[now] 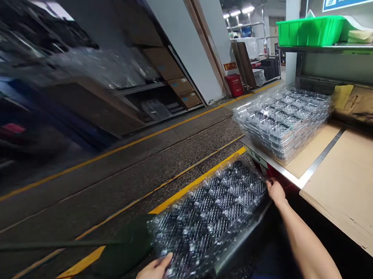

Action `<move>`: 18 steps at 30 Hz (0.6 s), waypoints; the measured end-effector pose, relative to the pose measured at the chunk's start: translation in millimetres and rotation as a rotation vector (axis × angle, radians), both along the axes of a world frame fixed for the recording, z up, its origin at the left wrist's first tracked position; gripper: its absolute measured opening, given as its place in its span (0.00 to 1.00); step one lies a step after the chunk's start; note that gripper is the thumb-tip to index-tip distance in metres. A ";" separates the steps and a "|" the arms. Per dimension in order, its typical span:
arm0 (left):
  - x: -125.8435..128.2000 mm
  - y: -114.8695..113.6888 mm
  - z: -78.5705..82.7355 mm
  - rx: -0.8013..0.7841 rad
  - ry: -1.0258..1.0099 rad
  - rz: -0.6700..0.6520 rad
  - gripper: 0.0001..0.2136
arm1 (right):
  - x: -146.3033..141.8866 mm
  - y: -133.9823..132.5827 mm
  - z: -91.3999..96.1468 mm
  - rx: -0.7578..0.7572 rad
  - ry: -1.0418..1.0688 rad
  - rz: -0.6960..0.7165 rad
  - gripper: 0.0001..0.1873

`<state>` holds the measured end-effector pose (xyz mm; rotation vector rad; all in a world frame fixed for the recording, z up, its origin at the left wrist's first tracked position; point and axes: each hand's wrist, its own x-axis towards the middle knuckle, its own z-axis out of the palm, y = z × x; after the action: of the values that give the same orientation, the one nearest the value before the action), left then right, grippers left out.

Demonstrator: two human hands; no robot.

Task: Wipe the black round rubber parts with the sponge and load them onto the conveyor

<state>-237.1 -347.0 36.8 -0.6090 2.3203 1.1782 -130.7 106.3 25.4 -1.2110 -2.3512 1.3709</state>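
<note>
Both my hands hold a stack of clear plastic blister trays (210, 219) with dark items in their many pockets, tilted out over the floor. My left hand (153, 272) grips its near long edge at the bottom of the view. My right hand (276, 193) holds the far corner, close to the front edge of the workbench (345, 178). On the bench stands a taller pile of similar trays (280, 124), apart from the stack in my hands.
The bench top is covered in brown cardboard, with a metal strip across it. A green plastic bin (309, 31) sits on a steel shelf above. A yellow-edged aisle floor (140, 170) runs alongside, past storage racks and a red container (234, 85).
</note>
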 end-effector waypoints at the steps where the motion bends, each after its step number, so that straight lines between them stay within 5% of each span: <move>1: -1.1 0.8 -0.1 0.002 -0.002 0.019 0.20 | -0.9 0.3 1.8 -0.002 -0.014 0.006 0.24; 9: -12.2 -2.8 -2.8 -0.034 0.012 0.031 0.17 | -7.6 -3.2 20.2 0.033 -0.050 0.064 0.22; 18: -6.1 10.5 11.5 -0.069 0.005 -0.091 0.18 | -6.0 -0.8 16.7 0.065 -0.122 0.088 0.20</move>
<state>-243.2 -336.5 48.4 -0.5190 2.3747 1.0634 -136.7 105.5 42.1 -1.2199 -2.5393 1.2681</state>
